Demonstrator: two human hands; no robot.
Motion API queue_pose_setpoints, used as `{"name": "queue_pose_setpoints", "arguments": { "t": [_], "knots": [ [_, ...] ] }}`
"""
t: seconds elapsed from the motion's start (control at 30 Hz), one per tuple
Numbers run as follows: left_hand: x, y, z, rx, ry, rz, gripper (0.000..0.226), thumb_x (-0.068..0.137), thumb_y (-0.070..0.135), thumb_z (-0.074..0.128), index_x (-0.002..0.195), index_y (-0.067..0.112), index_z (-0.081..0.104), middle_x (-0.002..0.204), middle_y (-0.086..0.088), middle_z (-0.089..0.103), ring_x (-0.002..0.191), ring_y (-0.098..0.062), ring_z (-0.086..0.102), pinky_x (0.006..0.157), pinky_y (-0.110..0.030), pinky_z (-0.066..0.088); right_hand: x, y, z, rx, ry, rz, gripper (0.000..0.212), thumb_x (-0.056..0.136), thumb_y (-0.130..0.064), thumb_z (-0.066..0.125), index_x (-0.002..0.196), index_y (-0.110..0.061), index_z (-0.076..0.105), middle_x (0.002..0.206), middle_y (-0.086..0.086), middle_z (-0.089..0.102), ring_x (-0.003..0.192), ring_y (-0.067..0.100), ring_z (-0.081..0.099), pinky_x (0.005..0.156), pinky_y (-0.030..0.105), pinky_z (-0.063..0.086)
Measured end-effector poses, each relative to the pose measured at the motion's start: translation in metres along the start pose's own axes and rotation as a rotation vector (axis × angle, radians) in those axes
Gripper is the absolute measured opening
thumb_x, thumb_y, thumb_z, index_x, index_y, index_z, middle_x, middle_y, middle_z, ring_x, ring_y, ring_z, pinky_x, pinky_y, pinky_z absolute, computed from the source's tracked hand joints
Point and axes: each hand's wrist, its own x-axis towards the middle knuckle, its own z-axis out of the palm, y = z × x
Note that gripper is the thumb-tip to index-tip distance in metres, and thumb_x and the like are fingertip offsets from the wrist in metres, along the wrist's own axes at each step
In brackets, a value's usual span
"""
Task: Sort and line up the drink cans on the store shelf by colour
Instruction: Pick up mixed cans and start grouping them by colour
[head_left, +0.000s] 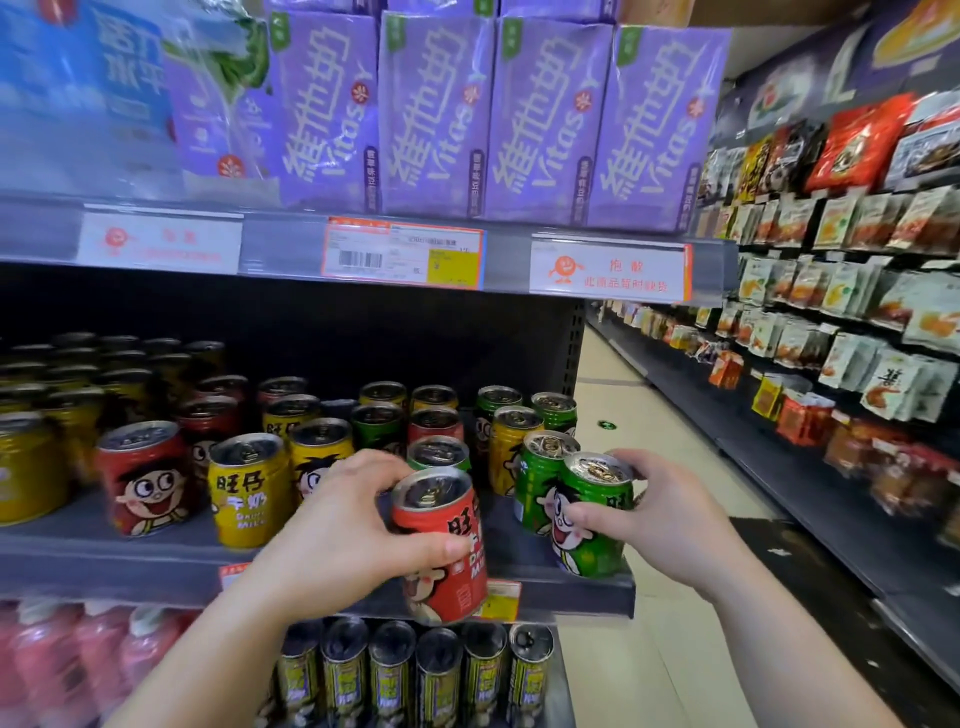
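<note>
My left hand (343, 525) grips a red can (441, 545), tilted and held just in front of the shelf edge (156, 577). My right hand (660, 519) grips a green can (592, 519) standing at the shelf's front right corner, beside another green can (540, 483). Red, yellow and green cans stand mixed across the shelf: a red can (140, 478) and a yellow can (249, 488) at the front left, and several more behind them.
Purple drink cartons (436, 114) fill the shelf above, with price labels (402, 257) on its rail. Dark cans (389, 670) stand on the shelf below, pink bottles (78, 660) to their left. An aisle (623, 415) with snack racks (831, 260) runs on the right.
</note>
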Motion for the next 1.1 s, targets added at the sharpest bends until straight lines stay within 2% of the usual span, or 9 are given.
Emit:
{"name": "queue_pose_setpoints", "arguments": {
  "t": [0.13, 0.3, 0.43, 0.53, 0.6, 0.7, 0.8, 0.93, 1.1],
  "knots": [
    [-0.017, -0.019, -0.010, -0.039, 0.092, -0.063, 0.065, 0.036, 0.083, 0.063, 0.088, 0.045, 0.054, 0.107, 0.022, 0.052, 0.102, 0.001, 0.050, 0.079, -0.021, 0.043, -0.002, -0.012, 0.017, 0.041, -0.030, -0.044, 0.070, 0.057, -0.047, 0.086, 0.118, -0.028, 0.057, 0.104, -0.013, 0.064, 0.092, 0.008, 0.062, 0.082, 0.033, 0.054],
    [-0.026, -0.035, -0.027, -0.010, 0.152, -0.106, 0.076, 0.034, 0.085, 0.062, 0.095, 0.043, 0.052, 0.113, 0.021, 0.049, 0.108, -0.005, 0.048, 0.087, -0.029, 0.043, 0.005, -0.034, 0.057, -0.063, 0.089, -0.120, 0.079, 0.055, -0.062, 0.078, 0.124, -0.029, 0.055, 0.115, -0.005, 0.051, 0.106, 0.014, 0.053, 0.088, 0.028, 0.045],
    [-0.034, -0.044, -0.037, -0.003, 0.139, -0.100, 0.063, 0.038, 0.083, 0.062, 0.089, 0.049, 0.048, 0.108, 0.025, 0.048, 0.109, -0.006, 0.047, 0.093, -0.033, 0.045, 0.003, -0.046, 0.075, -0.483, 0.237, -0.122, 0.088, 0.059, -0.085, 0.054, 0.130, -0.032, 0.051, 0.133, 0.003, 0.044, 0.124, 0.025, 0.035, 0.097, 0.039, 0.034],
    [-0.039, -0.053, -0.042, 0.010, 0.126, -0.084, 0.059, 0.043, 0.082, 0.064, 0.090, 0.048, 0.050, 0.106, 0.025, 0.049, 0.110, -0.004, 0.046, 0.096, -0.033, 0.043, -0.001, -0.050, 0.074, -0.659, 0.254, -0.095, 0.091, 0.062, -0.088, 0.043, 0.137, -0.036, 0.043, 0.148, 0.007, 0.031, 0.132, 0.029, 0.026, 0.102, 0.043, 0.029],
    [-0.043, -0.059, -0.048, 0.003, 0.135, -0.088, 0.057, 0.045, 0.079, 0.066, 0.089, 0.045, 0.054, 0.105, 0.024, 0.050, 0.108, -0.003, 0.046, 0.096, -0.034, 0.044, -0.006, -0.060, 0.080, -0.613, 0.295, -0.121, 0.090, 0.065, -0.082, 0.050, 0.140, -0.034, 0.040, 0.147, 0.007, 0.034, 0.131, 0.029, 0.028, 0.101, 0.044, 0.030],
    [-0.052, -0.070, -0.063, -0.015, 0.163, -0.103, 0.051, 0.045, 0.075, 0.068, 0.085, 0.045, 0.056, 0.103, 0.023, 0.051, 0.106, -0.001, 0.048, 0.091, -0.030, 0.045, -0.020, -0.083, 0.106, -0.341, 0.372, -0.313, 0.065, 0.072, -0.063, 0.063, 0.128, -0.031, 0.055, 0.127, 0.002, 0.052, 0.118, 0.023, 0.038, 0.091, 0.040, 0.032],
    [-0.061, -0.080, -0.085, 0.002, 0.214, -0.122, 0.046, 0.049, 0.066, 0.076, 0.082, 0.041, 0.057, 0.100, 0.019, 0.055, 0.097, 0.001, 0.052, 0.079, -0.024, 0.046, -0.032, -0.111, 0.141, -0.232, 0.243, -0.440, 0.051, 0.080, -0.055, 0.061, 0.126, -0.034, 0.055, 0.122, -0.010, 0.053, 0.116, 0.014, 0.038, 0.088, 0.030, 0.026],
    [-0.068, -0.097, -0.116, 0.076, 0.310, -0.153, 0.039, 0.056, 0.051, 0.082, 0.080, 0.042, 0.052, 0.099, 0.016, 0.054, 0.090, 0.002, 0.051, 0.069, -0.014, 0.038, -0.016, -0.144, 0.179, -0.342, 0.148, -0.466, 0.063, 0.083, -0.056, 0.056, 0.139, -0.036, 0.037, 0.137, -0.008, 0.042, 0.126, 0.019, 0.029, 0.102, 0.039, 0.023],
    [-0.068, -0.118, -0.137, 0.109, 0.354, -0.166, 0.042, 0.054, 0.059, 0.078, 0.083, 0.043, 0.052, 0.099, 0.013, 0.055, 0.094, -0.008, 0.053, 0.077, -0.031, 0.046, 0.015, -0.173, 0.190, -0.596, 0.028, -0.427, 0.073, 0.077, -0.056, 0.064, 0.140, -0.035, 0.036, 0.148, -0.002, 0.036, 0.137, 0.028, 0.021, 0.111, 0.052, 0.009]
  ]
}}
